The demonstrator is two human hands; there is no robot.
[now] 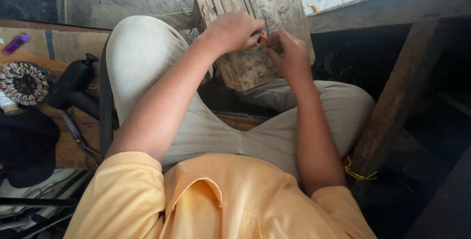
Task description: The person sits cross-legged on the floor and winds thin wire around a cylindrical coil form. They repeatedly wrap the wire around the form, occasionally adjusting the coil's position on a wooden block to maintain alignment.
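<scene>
A worn wooden block point(260, 3) stands between my knees, leaning against my legs. On its face lies a small round coil point(254, 48) with orange and blue windings, mostly hidden by my fingers. My left hand point(234, 30) curls over the coil from the left and grips it. My right hand point(289, 52) pinches at the coil's right edge, fingers closed on a thin wire or the coil's rim; I cannot tell which.
A round wound stator point(23, 83) lies at the left on cardboard, beside a black tool point(73, 79) and a purple lighter point(15, 43). A dark wooden bench leg point(397, 101) stands at the right, with a yellow wire point(358, 174) at its base.
</scene>
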